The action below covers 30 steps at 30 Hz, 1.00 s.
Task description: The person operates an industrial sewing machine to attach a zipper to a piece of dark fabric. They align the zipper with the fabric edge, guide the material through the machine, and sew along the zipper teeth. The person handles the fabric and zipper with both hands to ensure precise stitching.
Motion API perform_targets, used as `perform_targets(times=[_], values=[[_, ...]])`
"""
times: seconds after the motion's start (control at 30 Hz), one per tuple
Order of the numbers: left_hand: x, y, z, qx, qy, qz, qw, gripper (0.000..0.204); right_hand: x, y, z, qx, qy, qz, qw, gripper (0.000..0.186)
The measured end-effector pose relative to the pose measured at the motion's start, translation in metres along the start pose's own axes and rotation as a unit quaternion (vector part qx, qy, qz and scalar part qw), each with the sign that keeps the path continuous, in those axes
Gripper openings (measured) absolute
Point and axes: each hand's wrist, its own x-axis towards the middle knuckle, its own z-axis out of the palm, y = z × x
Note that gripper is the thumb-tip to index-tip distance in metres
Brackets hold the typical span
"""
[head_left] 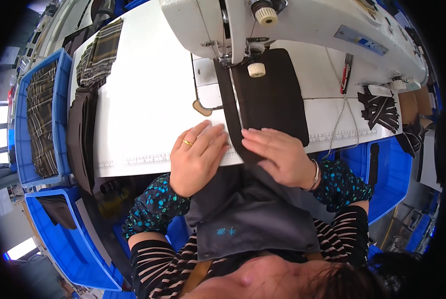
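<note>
A dark brown fabric piece lies on the white sewing table under the needle area of a white sewing machine. A thin pale strip runs lengthwise along its left part, up to the presser foot. My right hand rests on the near part of the fabric, fingers stretched out, their tips by the strip's near end. Just left of the fabric's edge, my left hand lies with its fingers extended and close together; whether its fingertips touch the cloth I cannot tell.
Folded plaid cloth and dark pieces are stacked at the left table edge. Blue bins stand left and right. Red-handled snips, grey cord and a pile of dark scraps lie on the right.
</note>
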Motion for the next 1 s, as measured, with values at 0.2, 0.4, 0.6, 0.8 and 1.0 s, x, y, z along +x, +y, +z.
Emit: perform_targets(times=[0.2, 0.4, 0.6, 0.8, 1.0], values=[[0.000, 0.016, 0.001, -0.082, 0.070, 0.016, 0.994, 0.027, 0.004, -0.006, -0.010, 0.127, 0.005, 0.065, 0.990, 0.034], [0.001, 0.016, 0.013, -0.063, 0.116, 0.076, 0.988, 0.023, 0.007, -0.005, -0.014, 0.166, 0.002, 0.083, 0.983, 0.035], [-0.005, 0.017, 0.006, -0.085, 0.144, 0.090, 0.982, 0.022, -0.005, -0.008, 0.009, -0.131, -0.038, -0.041, 0.990, 0.045], [0.006, 0.012, -0.009, -0.125, 0.011, 0.028, 0.992, 0.038, -0.003, -0.014, 0.008, -0.175, -0.027, -0.051, 0.983, 0.060], [0.003, 0.018, 0.001, -0.013, -0.033, 0.029, 0.999, 0.043, -0.011, -0.009, 0.004, -0.176, -0.054, -0.071, 0.980, 0.054]])
